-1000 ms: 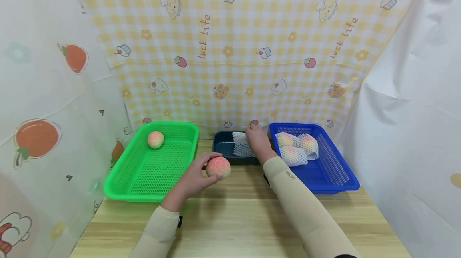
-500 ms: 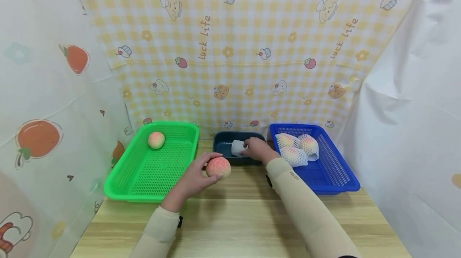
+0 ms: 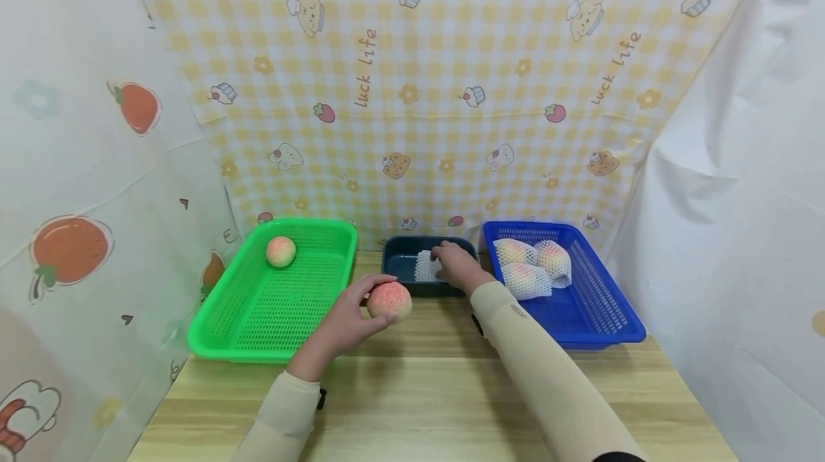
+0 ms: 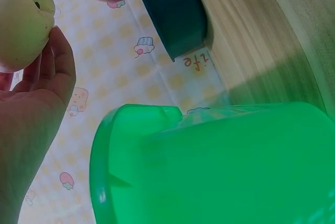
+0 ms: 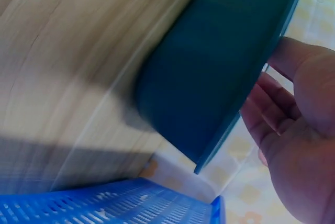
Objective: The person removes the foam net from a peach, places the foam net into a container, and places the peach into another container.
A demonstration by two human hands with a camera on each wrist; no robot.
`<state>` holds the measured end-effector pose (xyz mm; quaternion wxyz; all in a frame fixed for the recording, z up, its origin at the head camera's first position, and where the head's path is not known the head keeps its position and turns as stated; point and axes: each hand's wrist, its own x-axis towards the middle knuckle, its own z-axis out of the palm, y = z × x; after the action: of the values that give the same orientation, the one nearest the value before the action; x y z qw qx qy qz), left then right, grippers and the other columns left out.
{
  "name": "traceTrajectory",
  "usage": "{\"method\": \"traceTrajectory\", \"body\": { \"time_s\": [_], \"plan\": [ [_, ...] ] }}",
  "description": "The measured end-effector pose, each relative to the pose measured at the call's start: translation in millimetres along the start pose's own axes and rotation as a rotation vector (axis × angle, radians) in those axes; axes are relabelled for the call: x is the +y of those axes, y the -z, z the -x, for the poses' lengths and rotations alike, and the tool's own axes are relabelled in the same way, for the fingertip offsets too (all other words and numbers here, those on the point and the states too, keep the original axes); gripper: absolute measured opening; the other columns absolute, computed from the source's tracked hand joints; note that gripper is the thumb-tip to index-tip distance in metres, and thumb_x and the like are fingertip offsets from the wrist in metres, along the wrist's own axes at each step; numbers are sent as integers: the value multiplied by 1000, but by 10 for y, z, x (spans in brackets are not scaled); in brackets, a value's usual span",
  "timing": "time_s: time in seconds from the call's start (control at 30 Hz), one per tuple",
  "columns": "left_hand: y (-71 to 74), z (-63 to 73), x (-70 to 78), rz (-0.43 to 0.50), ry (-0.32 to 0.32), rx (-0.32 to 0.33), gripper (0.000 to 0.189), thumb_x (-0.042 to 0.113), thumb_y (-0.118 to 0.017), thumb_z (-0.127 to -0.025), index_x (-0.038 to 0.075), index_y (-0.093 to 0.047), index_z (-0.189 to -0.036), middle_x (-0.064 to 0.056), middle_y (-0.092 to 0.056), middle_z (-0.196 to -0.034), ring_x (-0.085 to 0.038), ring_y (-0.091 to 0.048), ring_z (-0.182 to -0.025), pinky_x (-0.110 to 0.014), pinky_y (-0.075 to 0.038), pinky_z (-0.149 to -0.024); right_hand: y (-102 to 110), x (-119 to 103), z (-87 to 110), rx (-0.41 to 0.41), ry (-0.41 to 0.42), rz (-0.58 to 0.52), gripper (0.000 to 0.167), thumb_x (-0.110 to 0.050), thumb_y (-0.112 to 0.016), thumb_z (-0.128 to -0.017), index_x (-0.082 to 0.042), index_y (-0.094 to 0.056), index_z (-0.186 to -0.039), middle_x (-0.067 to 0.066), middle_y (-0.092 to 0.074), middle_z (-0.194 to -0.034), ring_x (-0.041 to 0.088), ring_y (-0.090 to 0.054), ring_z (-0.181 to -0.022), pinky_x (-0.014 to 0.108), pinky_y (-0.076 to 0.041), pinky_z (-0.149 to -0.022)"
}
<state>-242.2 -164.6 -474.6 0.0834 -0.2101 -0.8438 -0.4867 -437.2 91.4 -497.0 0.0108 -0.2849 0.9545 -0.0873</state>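
Note:
My left hand [image 3: 348,313] grips a pink-and-cream peach [image 3: 389,302] above the table, in front of the dark tray; in the left wrist view the peach [image 4: 23,22] shows its pale side and stem hollow. Over the right part of the small dark teal tray [image 3: 397,277], my right hand [image 3: 459,266] has curled fingers at a white foam fruit net [image 3: 425,267] and appears to pinch it. The tray wall hides those fingertips in the right wrist view, where thumb and fingers of the right hand [image 5: 301,124] reach over the rim.
To the left stands a green basket [image 3: 219,304] with one bare peach [image 3: 281,251] at its back. A blue basket [image 3: 628,329] on the right holds three netted peaches [image 3: 525,280]. All stand on a wooden table [image 3: 412,397] before a checked cloth [image 3: 412,125].
My right hand has lowered the raised foam net into the tray, then shifted slightly up and left at it. The left hand with its peach has barely moved.

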Motion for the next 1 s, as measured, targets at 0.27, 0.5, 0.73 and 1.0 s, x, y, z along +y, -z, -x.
{"method": "traceTrajectory", "body": {
  "time_s": [0.27, 0.5, 0.73, 1.0],
  "plan": [
    [14, 6, -11, -7, -9, -1, 61, 25, -89, -96, 11, -65, -151, -4, -66, -145, -24, -66, -122, -45, -60, -96, -35, 157, -8, -98, -3, -31, 34, -10, -84, -100, -5, -76, -132, 17, -72, -127, 33, -68, -122, 50, -55, -109],
    [38, 16, 8, -24, -5, 13, 60, 24, -89, -95, 16, -66, -150, -4, -66, -145, -24, -65, -124, -45, -60, -96, -42, 231, 42, -73, 36, -52, 33, -10, -83, -100, -2, -76, -131, 19, -73, -128, 35, -67, -124, 50, -54, -111],
    [28, 6, 40, -26, -4, 5, 60, 24, -89, -95, 16, -65, -150, -3, -66, -146, -24, -65, -124, -45, -60, -96, -28, 229, 88, -26, -15, -66, 27, -11, -81, -102, -4, -77, -128, 14, -71, -123, 30, -67, -117, 47, -55, -108],
    [25, -8, 69, -39, -2, 5, 61, 25, -88, -96, 15, -65, -151, -2, -66, -144, -23, -66, -122, -44, -60, -95, 49, 133, 164, 95, -28, -67, 23, -16, -81, -103, -7, -78, -124, 11, -67, -117, 27, -67, -109, 44, -57, -103]
  ]
}}
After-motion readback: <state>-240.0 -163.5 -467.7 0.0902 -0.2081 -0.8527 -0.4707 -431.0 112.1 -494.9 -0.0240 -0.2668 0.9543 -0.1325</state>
